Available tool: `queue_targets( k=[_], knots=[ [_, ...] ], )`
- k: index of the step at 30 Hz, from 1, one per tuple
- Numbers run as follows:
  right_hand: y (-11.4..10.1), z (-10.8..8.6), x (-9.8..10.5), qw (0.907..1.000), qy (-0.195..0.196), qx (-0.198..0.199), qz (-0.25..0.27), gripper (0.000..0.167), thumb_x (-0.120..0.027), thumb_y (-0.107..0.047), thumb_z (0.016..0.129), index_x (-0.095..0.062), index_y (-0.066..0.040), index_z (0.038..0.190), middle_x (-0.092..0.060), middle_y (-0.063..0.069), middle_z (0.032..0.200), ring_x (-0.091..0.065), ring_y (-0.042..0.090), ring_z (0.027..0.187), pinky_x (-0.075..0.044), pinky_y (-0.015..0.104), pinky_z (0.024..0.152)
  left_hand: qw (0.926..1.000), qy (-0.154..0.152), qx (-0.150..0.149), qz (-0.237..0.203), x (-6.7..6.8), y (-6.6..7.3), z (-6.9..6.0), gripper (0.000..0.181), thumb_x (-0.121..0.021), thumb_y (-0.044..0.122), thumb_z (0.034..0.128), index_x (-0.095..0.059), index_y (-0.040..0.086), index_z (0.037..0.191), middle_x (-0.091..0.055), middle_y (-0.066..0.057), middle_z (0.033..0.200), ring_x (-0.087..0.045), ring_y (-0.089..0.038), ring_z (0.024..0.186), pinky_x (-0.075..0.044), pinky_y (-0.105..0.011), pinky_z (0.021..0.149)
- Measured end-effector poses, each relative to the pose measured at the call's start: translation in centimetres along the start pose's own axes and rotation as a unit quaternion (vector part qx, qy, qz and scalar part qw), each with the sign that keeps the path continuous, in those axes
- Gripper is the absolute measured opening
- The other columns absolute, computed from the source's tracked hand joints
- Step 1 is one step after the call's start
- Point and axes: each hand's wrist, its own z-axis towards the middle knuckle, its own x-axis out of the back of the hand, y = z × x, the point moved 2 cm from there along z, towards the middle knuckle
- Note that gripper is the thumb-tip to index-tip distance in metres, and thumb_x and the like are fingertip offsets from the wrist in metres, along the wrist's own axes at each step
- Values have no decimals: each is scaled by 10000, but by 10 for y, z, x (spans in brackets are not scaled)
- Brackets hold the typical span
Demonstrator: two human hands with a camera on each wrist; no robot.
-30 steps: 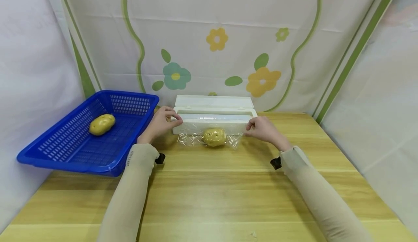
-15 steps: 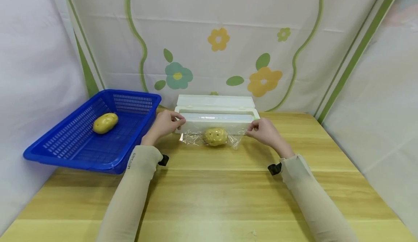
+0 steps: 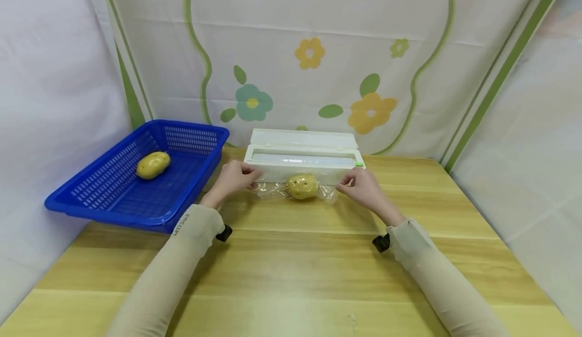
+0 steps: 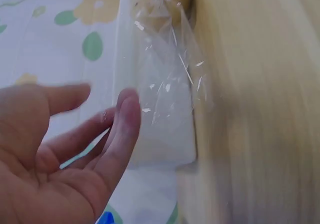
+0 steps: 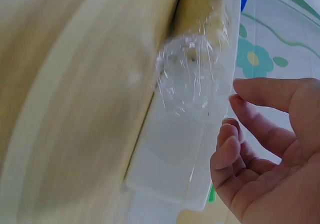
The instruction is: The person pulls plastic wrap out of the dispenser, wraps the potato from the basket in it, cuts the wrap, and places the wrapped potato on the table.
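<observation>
"Directly before the white rectangular plastic box (image 3: 278,172): what sits there?"

"An oval yellow potato (image 3: 302,187) under crinkled clear film (image 3: 272,191). Expect a firm body, slippery film."

"Grip state?"

"Left hand (image 3: 232,179): thumb and fingers spread. Right hand (image 3: 364,189): thumb and forefinger nearly meeting; whether film is pinched, cannot tell."

"Hold point?"

"Potato's middle, not film ends."

Table (image 3: 291,266) bears basket (image 3: 134,203), box (image 3: 273,173) and wrapped potato (image 3: 302,188)

Wood grain runs across it in lighter and darker bands. The blue basket stands toward the left rear; the white box, lid (image 3: 304,139) raised, stands centrally at the back. Just in front of it lies the potato in clear film (image 4: 165,84).
</observation>
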Motion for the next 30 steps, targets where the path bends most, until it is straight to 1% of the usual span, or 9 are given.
queue_targets(
  k=[3,7,10,12,17,19,23,26,30],
  knots=[
    [-5,0,-5,9996,194,60,218,140,-762,-144,860,-700,-96,744,-609,61,882,-561,195,699,-478,356,625,9998,199,77,24,-2,2,-2,312,-698,287,934,-744,12,1075,-725,-163,916,-714,-269,771,-554,-390,791],
    [-10,0,-9,9979,465,237,394,123,-767,-112,839,-689,-86,748,-631,60,924,-588,221,765,-505,382,699,9982,343,-138,478,-5,2,0,257,-792,279,848,-749,54,964,-721,-65,862,-696,-216,749,-550,-348,733],
    [-11,-1,-11,9974,567,375,233,123,-786,-115,823,-690,-100,747,-653,22,862,-602,230,802,-503,402,753,9943,437,-384,891,-8,2,3,181,-816,214,817,-739,67,890,-706,-15,809,-664,-164,719,-529,-317,699],
    [-10,-1,-13,9976,563,398,114,159,-816,-156,810,-682,-116,736,-656,-4,787,-603,220,768,-502,393,724,9927,442,-450,1024,-9,3,3,117,-791,165,831,-738,65,861,-704,-11,768,-660,-163,692,-519,-304,673],
    [-11,1,-17,9983,549,86,-164,336,-877,-316,751,-624,-96,751,-608,-5,701,-541,184,606,-469,348,563,9980,71,-245,575,-14,5,3,142,-665,93,919,-724,-35,916,-709,-133,747,-692,-249,611,-561,-331,581],
    [-12,4,-18,9978,510,-110,-407,405,-879,-368,736,-614,-71,809,-590,8,694,-524,176,581,-455,338,545,9995,-44,-140,290,-17,5,3,172,-625,73,939,-697,-83,948,-702,-191,778,-692,-271,596,-573,-369,569],
    [-14,8,-20,9950,289,-373,-885,448,-861,-392,751,-638,-35,903,-582,11,674,-525,162,564,-454,329,532,9999,-61,-92,92,-19,4,3,169,-597,56,949,-675,-94,956,-690,-225,805,-690,-277,596,-578,-397,581],
    [-16,10,-20,9933,246,-208,-1108,308,-850,-319,766,-673,-71,809,-595,-4,677,-513,146,548,-445,316,487,9999,-93,-59,23,-19,5,3,148,-602,38,949,-676,-88,974,-692,-232,826,-694,-305,620,-579,-413,590],
    [-16,11,-24,9890,422,339,-1377,181,-819,-170,751,-663,-142,663,-578,-12,719,-503,154,607,-435,311,507,9999,-127,-30,-1,-19,6,2,140,-614,33,947,-676,-73,1014,-694,-224,819,-683,-286,587,-574,-403,562]
  ],
)
